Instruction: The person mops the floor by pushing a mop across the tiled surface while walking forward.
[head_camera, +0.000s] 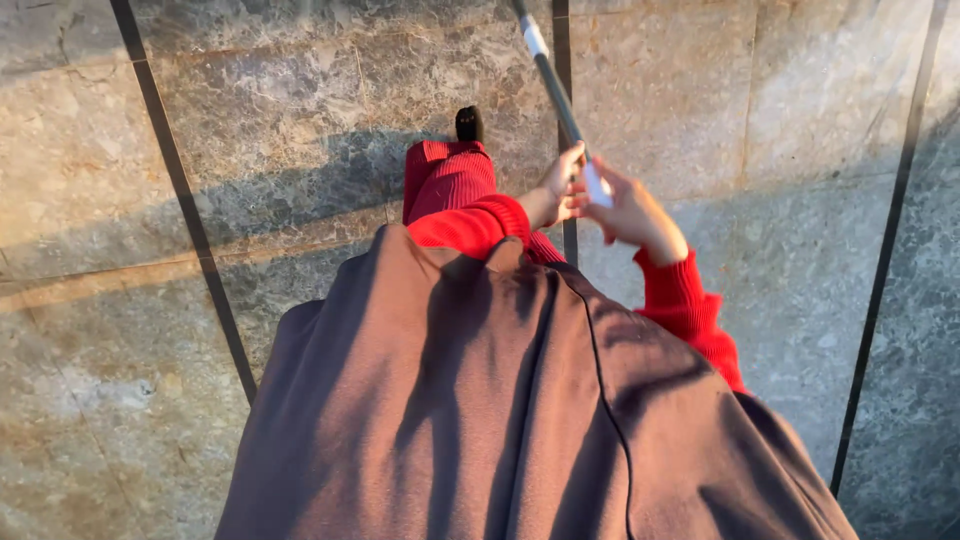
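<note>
Floor (300, 120) of big marbled stone slabs w/ dark joints fills the view; brown apron (520, 400) hangs over red trousers, one dark shoe (468, 123) forward. Long pole (556, 90), dark w/ white bands, is upright-ish, long axis running up and away from the body. Right hand (632, 212) is clenched round its white top; left hand (560, 188) grips just below. Lower end is out of view, so progress can't be judged.

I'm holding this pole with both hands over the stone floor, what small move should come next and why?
Probably slide the left hand further up the pole: both hands crowd its near end, the right hand right beside it, while the long shaft reaches out over the floor.
</note>
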